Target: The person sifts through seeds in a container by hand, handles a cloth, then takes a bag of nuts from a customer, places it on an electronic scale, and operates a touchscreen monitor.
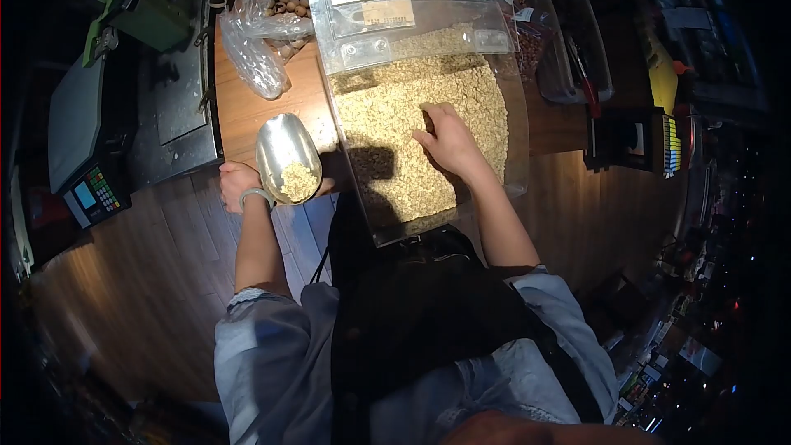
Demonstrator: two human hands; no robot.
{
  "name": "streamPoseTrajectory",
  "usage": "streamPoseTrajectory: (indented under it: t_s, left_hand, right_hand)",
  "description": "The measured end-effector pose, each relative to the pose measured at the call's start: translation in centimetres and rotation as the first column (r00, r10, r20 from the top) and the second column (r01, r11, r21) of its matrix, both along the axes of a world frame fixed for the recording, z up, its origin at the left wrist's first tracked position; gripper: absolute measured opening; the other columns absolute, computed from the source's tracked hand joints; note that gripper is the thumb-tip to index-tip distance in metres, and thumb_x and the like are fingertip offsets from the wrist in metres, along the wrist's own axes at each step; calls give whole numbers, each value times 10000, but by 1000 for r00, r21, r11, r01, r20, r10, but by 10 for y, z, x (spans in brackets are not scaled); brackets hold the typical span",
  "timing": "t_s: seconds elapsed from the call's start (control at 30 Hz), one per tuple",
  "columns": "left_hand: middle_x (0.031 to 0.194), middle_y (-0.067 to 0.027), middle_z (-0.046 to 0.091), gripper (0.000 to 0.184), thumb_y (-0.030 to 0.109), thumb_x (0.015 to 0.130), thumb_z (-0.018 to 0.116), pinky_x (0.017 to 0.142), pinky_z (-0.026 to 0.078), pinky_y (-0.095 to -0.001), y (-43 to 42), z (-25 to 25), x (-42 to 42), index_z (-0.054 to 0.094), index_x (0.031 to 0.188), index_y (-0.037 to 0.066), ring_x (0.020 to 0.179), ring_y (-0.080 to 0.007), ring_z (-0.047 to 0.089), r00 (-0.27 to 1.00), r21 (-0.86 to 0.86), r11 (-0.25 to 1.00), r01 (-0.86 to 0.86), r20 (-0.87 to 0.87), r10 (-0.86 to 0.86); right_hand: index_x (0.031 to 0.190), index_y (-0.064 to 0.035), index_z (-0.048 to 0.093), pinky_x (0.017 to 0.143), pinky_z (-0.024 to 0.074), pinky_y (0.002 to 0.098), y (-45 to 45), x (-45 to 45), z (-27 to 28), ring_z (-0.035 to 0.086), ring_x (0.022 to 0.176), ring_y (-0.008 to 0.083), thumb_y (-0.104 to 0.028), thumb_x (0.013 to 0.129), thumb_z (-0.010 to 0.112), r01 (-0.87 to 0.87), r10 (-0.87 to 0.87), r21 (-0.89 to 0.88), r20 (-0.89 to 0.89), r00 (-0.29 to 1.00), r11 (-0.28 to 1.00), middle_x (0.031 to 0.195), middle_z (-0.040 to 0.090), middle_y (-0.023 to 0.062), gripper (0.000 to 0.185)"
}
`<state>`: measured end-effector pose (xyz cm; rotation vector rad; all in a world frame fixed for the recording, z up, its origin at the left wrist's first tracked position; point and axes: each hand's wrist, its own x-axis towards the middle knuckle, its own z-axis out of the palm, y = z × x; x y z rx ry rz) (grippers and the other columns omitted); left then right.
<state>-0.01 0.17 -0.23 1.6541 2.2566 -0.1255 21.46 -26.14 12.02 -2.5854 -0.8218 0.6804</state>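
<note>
Right hand, fingers parted, is at the flakes, apparently sifting; next calls for a careful pinch. Left hand, left of the scoop: grip unclear.

I have the right hand stretched over pale golden flakes in a clear rectangular plastic bin, thumb and fingers spread. The left hand sits beside a shiny metal scoop with flakes in it; I can't make out whether it grips that. Ahead of that hand, a clear plastic bag of round brown pieces lies on the brown wooden counter.
</note>
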Motion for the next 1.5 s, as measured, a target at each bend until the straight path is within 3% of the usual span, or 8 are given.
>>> streamPoseTrajectory:
  t_s: [0.2, 0.43, 0.53, 0.8, 1.0, 1.17, 1.27, 1.5]
  left_hand:
    - [1072, -150, 666, 559, 380, 945, 213, 896, 437, -504, 1, -2, 0, 671, 1042, 75, 1028, -374, 605, 1000, 15, 1000, -5, -3, 5]
    - [1075, -147, 665, 552, 371, 943, 218, 890, 440, -504, 1, -2, 0, 674, 1041, 76, 1030, -373, 604, 1000, 25, 1000, 3, -4, -3]
    - [1066, -150, 666, 552, 369, 943, 220, 886, 440, -506, -1, 0, 1, 673, 1036, 68, 1023, -373, 606, 1000, 66, 998, 6, 8, -7]
    - [1070, -162, 661, 553, 370, 944, 220, 884, 439, -509, -2, 4, 1, 666, 1045, 59, 1025, -374, 606, 1000, 44, 999, 14, 24, -15]
    - [1065, -161, 663, 561, 376, 945, 212, 889, 438, -507, -2, 3, 2, 664, 1053, 61, 1025, -374, 606, 1000, 41, 999, 2, 16, -3]
    - [1076, -162, 661, 571, 378, 946, 201, 890, 442, -502, -4, 9, 3, 664, 1055, 62, 1026, -371, 608, 1000, 46, 999, 16, 15, -16]
    - [1077, -163, 661, 572, 382, 944, 201, 896, 446, -500, -2, 4, 2, 666, 1055, 67, 1032, -374, 607, 1000, 9, 1000, -2, -11, 2]
    - [1056, -162, 669, 564, 390, 941, 213, 900, 451, -497, 0, -2, -1, 670, 1058, 81, 1021, -380, 611, 1000, 21, 1000, -9, -22, 10]
  right_hand:
    - [1237, -34, 555, 992, 412, 384, 42, 26, -7, 518, 1160, 327, -272, 909, 572, -243, 287, 249, -158, 945, 937, 1250, 544, 170, 406]
    - [1210, -64, 570, 962, 416, 375, 81, 142, -77, 531, 1115, 358, -217, 954, 462, -482, 446, 240, 192, 874, 842, 1215, 574, 185, 318]
    - [1266, -159, 561, 998, 398, 368, 86, 147, -79, 514, 1179, 308, -324, 942, 485, -426, 413, 124, 120, 903, 896, 1292, 552, 133, 371]
    - [1354, -10, 445, 1071, 303, 356, 79, 120, -60, 390, 1308, 295, -467, 838, 649, -107, -38, -196, -616, 787, 975, 1384, 450, 201, 719]
    - [1394, 90, 300, 1059, 330, 350, 41, 74, -20, 377, 1320, 292, -359, 800, 739, 48, 3, 60, -654, 757, 997, 1394, 393, 275, 864]
    - [1211, 1, 559, 897, 434, 279, 10, 50, -54, 561, 1005, 123, -181, 854, 700, 224, 11, 311, -607, 795, 923, 1069, 640, 54, 425]
    - [1304, 90, 447, 983, 413, 328, 20, 16, -6, 523, 1172, 247, -201, 827, 719, 329, -61, 310, -638, 767, 892, 1280, 537, 207, 622]
    - [1180, -86, 589, 720, 432, 196, -2, 12, 16, 514, 777, 36, -94, 917, 590, 348, 23, 446, -642, 767, 825, 952, 613, -32, 263]
